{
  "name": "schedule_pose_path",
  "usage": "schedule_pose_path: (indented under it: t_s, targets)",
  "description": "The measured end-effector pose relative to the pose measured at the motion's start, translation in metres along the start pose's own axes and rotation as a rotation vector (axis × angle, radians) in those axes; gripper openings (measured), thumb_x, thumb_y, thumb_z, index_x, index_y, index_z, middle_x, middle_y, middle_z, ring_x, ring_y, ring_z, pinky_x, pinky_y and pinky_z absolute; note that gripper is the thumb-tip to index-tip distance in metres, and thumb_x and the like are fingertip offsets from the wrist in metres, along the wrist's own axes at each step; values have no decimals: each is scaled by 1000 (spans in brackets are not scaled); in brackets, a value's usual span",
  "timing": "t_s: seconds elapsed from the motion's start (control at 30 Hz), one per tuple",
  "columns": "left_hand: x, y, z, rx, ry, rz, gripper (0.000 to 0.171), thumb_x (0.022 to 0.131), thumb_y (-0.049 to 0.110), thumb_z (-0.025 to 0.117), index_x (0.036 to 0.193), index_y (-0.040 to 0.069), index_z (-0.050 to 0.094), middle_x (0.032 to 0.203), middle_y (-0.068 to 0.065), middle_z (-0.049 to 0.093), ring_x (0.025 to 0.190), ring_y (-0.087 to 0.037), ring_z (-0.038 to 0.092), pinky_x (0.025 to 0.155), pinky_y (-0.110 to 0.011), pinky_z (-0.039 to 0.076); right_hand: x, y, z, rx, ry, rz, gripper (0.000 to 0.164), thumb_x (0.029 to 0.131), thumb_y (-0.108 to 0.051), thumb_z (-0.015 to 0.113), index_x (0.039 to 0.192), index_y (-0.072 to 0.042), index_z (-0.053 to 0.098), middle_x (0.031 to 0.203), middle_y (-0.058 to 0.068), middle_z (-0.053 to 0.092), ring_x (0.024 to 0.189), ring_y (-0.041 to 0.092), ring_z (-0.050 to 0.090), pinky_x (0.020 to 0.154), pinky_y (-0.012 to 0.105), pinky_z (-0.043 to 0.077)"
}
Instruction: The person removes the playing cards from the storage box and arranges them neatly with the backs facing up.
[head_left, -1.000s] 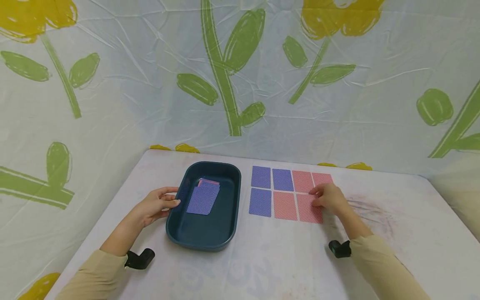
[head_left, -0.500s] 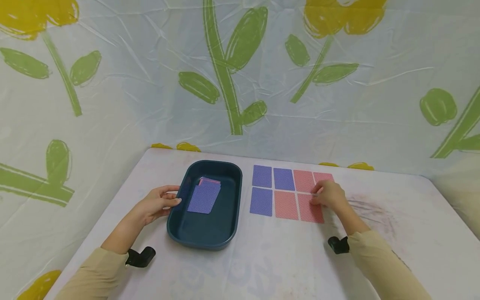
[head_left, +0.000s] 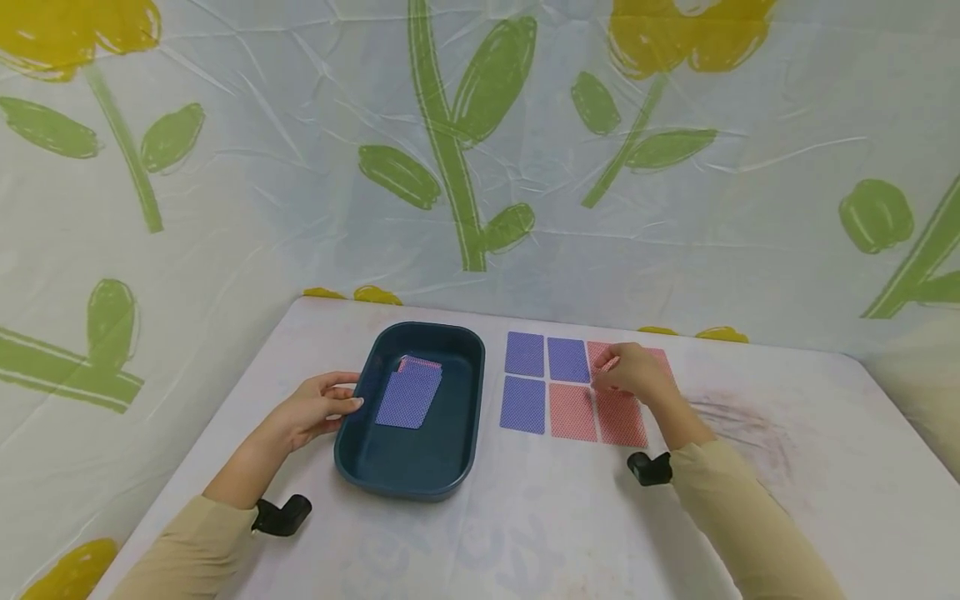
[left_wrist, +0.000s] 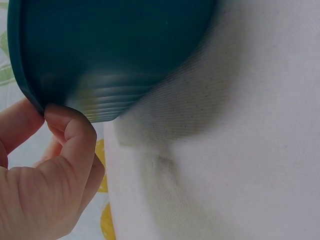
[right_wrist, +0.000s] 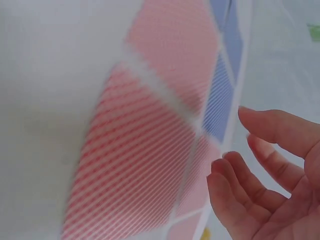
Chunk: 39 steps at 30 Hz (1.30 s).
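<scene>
My left hand (head_left: 318, 410) pinches the left rim of a dark teal rectangular tray (head_left: 408, 471). In the left wrist view, thumb and fingers close on the rim of the tray (left_wrist: 115, 45). A small pile of playing cards (head_left: 408, 398) lies face down inside, a blue back on top and red edges showing behind. My right hand (head_left: 637, 375) is over the red-backed cards (head_left: 573, 412) on the table, partly covering the far row. The right wrist view shows this hand (right_wrist: 275, 170) with thumb and fingertips apart and nothing between them, beside a red card (right_wrist: 135, 165).
Several face-down cards stand in two rows right of the tray, with blue-backed cards (head_left: 522, 405) at the left end. A white cloth covers the table (head_left: 555, 517). A flower-printed sheet (head_left: 300, 208) hangs behind and at the sides.
My right hand has shifted left from the right-end red cards to over the neighbouring red card in the far row. The left hand and tray stay put.
</scene>
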<state>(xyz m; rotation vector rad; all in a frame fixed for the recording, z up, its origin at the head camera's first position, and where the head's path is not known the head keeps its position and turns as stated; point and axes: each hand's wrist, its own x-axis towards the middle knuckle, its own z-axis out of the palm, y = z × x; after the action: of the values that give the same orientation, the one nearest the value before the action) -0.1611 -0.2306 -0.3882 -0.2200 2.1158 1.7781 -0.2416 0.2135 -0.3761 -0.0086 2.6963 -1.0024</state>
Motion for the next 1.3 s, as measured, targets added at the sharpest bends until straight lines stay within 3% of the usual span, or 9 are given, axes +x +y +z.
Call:
schedule_pose_path:
  t_s: [0.2, 0.57, 0.77, 0.97, 1.3]
  targets:
    - [0, 1, 0, 14, 1, -4, 56, 90, 7, 61, 139, -1, 35, 101, -10, 46, 87, -18, 50, 71, -26, 45, 6, -38, 9, 80, -54, -12, 37, 78, -5, 72, 110, 5, 57, 86, 11, 56, 70, 22, 53, 67, 38, 51]
    - [-2, -1, 2, 5, -14, 5, 56, 90, 6, 60, 139, -2, 34, 106, -12, 46, 89, -17, 51, 72, -27, 46, 13, -101, 32, 239, -178, -82, 37, 78, -2, 72, 111, 5, 57, 96, 14, 57, 88, 30, 58, 84, 47, 48]
    - [-1, 0, 2, 5, -5, 1, 56, 90, 6, 60, 139, -2, 35, 104, -11, 47, 87, -17, 52, 72, -27, 47, 16, -125, 45, 263, -210, -102, 34, 77, -3, 73, 107, 1, 58, 94, 12, 60, 90, 31, 58, 83, 46, 48]
    - [0, -1, 1, -2, -1, 0, 56, 90, 5, 60, 139, -2, 35, 105, -12, 47, 86, -16, 53, 72, -26, 48, 19, -144, 57, 262, -227, -118, 35, 75, -3, 74, 107, 1, 61, 93, 11, 62, 81, 25, 55, 77, 41, 51]
    - [-2, 1, 2, 20, -3, 15, 56, 90, 5, 60, 139, -3, 34, 99, -8, 48, 85, -15, 51, 69, -26, 47, 20, -165, 84, 297, -256, -112, 33, 74, 1, 75, 104, 1, 63, 88, 7, 57, 77, 18, 54, 73, 38, 53]
